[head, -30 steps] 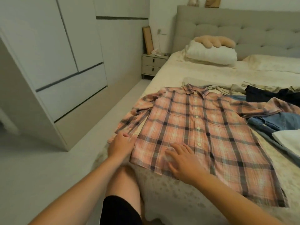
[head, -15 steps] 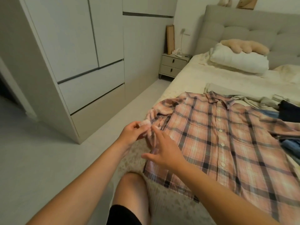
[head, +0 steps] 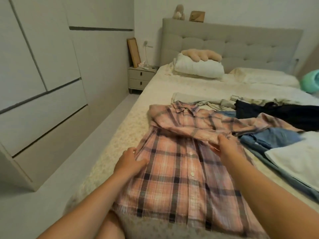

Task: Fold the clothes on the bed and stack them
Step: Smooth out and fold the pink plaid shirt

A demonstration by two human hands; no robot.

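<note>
A pink plaid button-up shirt (head: 181, 169) lies face up on the bed (head: 131, 128), collar toward the headboard. Its left sleeve is folded across the chest, and my right hand (head: 224, 145) pinches the cuff end of that sleeve near the shirt's right side. My left hand (head: 129, 159) grips the shirt's left edge at the fold. The other sleeve stretches out to the right over a blue denim garment (head: 269, 137). Behind it lie a dark garment (head: 279, 114) and beige clothes (head: 198, 100); a white garment (head: 296, 159) lies at the right.
A white pillow (head: 198, 68) with a plush toy on it sits by the grey headboard (head: 241, 45). A nightstand (head: 140, 78) stands left of the bed. White wardrobe doors (head: 43, 75) line the left wall across a narrow strip of floor. My knee shows at the bottom.
The left sleeve, held up at the shirt's left side half a second ago, now lies folded across the chest. My right hand carried the cuff rightward; my left hand dropped onto the shirt's left edge.
</note>
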